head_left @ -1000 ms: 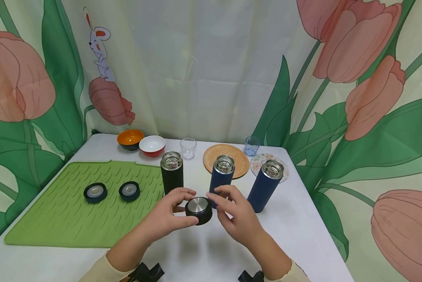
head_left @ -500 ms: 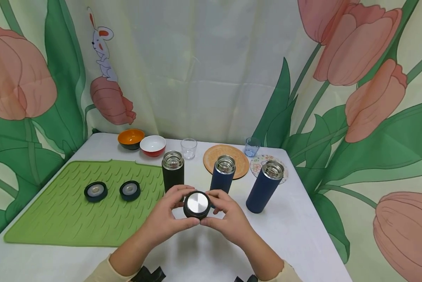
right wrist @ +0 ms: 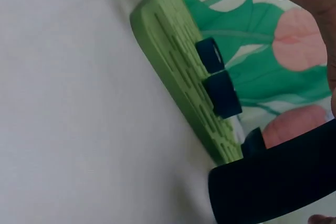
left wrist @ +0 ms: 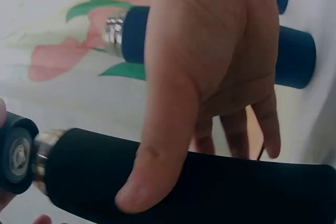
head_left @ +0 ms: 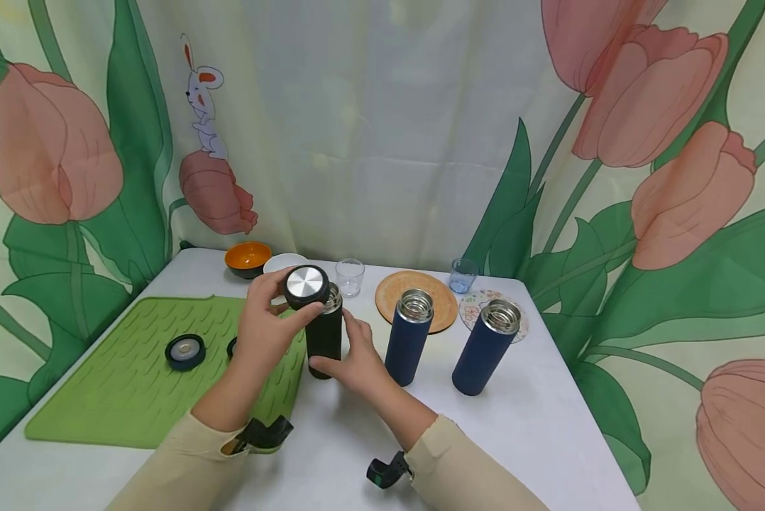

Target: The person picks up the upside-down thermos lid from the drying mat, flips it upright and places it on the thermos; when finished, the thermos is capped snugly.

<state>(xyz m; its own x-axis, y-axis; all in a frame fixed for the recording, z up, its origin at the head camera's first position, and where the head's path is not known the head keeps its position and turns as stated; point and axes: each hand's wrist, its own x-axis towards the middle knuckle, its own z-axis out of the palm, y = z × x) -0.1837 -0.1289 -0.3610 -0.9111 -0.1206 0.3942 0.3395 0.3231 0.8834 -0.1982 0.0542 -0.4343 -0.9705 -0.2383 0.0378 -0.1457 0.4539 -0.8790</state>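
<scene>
A black vacuum flask stands uncapped near the right edge of the green mat. My left hand pinches a round black lid with a silver top, held tilted right by the flask's steel mouth. In the left wrist view the lid's underside faces that mouth. My right hand grips the flask's body, thumb across the front and fingers behind it. Two uncapped blue flasks, one upright and one farther right, stand to the right.
On the mat lies a dark lid, with another lid partly hidden behind my left hand. Along the back are an orange bowl, a white bowl, two glasses, a wooden plate and a patterned plate.
Both hands held the black lid half a second ago. My left hand has carried it up and left to the black flask's mouth; my right hand has let go and moved left onto the flask.
</scene>
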